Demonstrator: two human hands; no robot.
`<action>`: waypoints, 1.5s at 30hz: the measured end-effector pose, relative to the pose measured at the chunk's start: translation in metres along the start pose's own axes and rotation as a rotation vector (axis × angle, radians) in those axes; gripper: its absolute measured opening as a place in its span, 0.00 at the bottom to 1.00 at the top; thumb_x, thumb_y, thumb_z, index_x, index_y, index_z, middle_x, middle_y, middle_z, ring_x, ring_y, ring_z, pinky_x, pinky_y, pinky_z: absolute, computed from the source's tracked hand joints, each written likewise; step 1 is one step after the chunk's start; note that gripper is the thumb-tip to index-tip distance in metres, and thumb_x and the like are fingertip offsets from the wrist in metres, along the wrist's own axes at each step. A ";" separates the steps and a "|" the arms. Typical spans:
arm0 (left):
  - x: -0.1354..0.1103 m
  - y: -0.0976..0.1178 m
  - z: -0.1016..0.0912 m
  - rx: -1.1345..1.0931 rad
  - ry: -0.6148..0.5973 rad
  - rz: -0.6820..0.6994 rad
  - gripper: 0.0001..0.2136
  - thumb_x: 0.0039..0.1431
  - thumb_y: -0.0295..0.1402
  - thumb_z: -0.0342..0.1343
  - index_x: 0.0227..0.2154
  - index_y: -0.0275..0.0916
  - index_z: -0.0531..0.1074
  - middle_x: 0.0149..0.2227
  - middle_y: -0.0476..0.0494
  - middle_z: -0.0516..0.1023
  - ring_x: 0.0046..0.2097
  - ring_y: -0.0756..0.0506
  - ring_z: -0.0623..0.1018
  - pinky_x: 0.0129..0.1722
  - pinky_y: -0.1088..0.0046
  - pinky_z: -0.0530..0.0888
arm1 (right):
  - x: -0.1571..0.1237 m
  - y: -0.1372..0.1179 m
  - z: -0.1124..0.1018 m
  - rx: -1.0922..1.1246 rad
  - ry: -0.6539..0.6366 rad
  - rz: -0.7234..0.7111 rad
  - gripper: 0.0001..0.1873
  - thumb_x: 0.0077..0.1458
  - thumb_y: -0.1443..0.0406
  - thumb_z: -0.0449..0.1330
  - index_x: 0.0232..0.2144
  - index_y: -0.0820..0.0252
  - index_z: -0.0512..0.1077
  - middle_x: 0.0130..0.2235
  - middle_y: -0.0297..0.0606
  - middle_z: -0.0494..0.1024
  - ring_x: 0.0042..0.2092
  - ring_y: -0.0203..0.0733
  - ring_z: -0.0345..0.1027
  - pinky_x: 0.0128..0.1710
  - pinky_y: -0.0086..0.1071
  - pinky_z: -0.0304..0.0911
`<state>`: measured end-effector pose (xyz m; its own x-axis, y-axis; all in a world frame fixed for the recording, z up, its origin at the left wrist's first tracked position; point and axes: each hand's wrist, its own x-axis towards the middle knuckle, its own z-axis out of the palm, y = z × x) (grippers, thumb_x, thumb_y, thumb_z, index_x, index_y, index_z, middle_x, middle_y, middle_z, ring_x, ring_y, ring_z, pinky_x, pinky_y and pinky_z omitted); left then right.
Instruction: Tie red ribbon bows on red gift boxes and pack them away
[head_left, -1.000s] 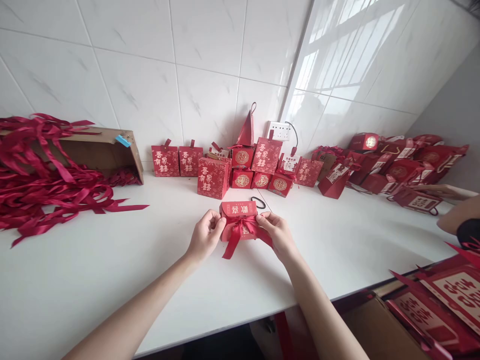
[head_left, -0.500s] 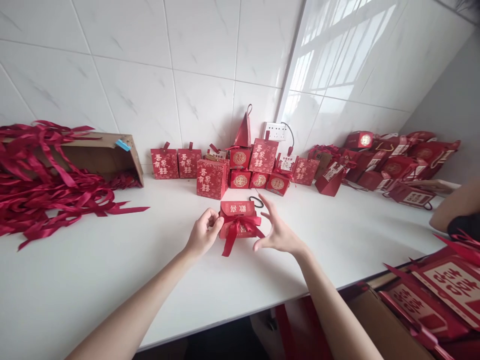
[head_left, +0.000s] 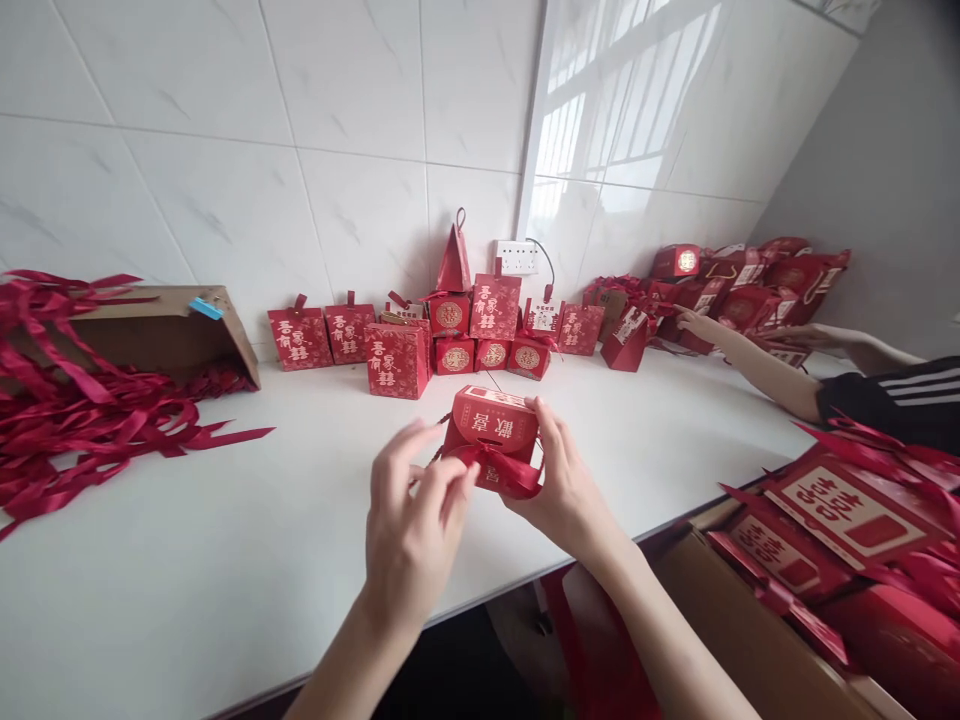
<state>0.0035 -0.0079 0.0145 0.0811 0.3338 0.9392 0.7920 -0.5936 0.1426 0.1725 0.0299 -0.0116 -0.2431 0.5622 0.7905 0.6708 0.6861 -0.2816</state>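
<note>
A small red gift box (head_left: 491, 420) with gold characters and a red ribbon bow (head_left: 501, 470) on its front is lifted off the white counter (head_left: 225, 540). My right hand (head_left: 561, 480) grips the box from the right side, thumb near the top. My left hand (head_left: 414, 525) is raised just left of the box, fingers loosely curled, fingertips at the ribbon; I cannot make out whether they pinch it.
Several finished red boxes (head_left: 420, 335) stand against the tiled wall. A cardboard box (head_left: 161, 325) with loose red ribbons (head_left: 82, 410) lies at the left. More red boxes (head_left: 735, 285) pile at the right, where another person's arm (head_left: 757, 365) reaches. Flat red cards (head_left: 840, 515) fill a carton at lower right.
The box was lifted from the counter toward me. My right hand went from pinching the ribbon, to open, to gripping the box. Another person's arm reached into the right-hand pile.
</note>
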 end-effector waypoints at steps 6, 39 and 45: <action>-0.013 0.053 0.003 -0.350 -0.041 0.264 0.09 0.51 0.19 0.59 0.35 0.33 0.70 0.33 0.42 0.77 0.36 0.47 0.76 0.34 0.69 0.73 | -0.021 -0.021 -0.048 0.045 0.058 0.105 0.47 0.54 0.65 0.59 0.65 0.54 0.33 0.60 0.53 0.58 0.60 0.53 0.57 0.53 0.48 0.64; -0.038 0.080 0.113 -0.460 -0.575 -0.036 0.19 0.62 0.37 0.44 0.54 0.37 0.59 0.55 0.35 0.68 0.60 0.39 0.66 0.54 0.59 0.69 | -0.116 -0.025 -0.188 1.565 0.517 1.501 0.23 0.57 0.49 0.50 0.40 0.59 0.72 0.33 0.37 0.81 0.36 0.41 0.75 0.35 0.34 0.71; -0.017 0.156 0.044 -0.885 -0.482 0.320 0.26 0.58 0.36 0.51 0.58 0.34 0.57 0.59 0.33 0.64 0.64 0.34 0.57 0.60 0.50 0.61 | -0.116 -0.030 -0.174 1.390 0.457 1.416 0.21 0.53 0.48 0.55 0.37 0.59 0.73 0.34 0.38 0.81 0.37 0.43 0.75 0.37 0.36 0.71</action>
<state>0.1518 -0.0741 0.0068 0.5939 0.2076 0.7773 -0.0165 -0.9628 0.2698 0.3028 -0.1363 -0.0006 0.1699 0.9309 -0.3233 -0.7407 -0.0958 -0.6650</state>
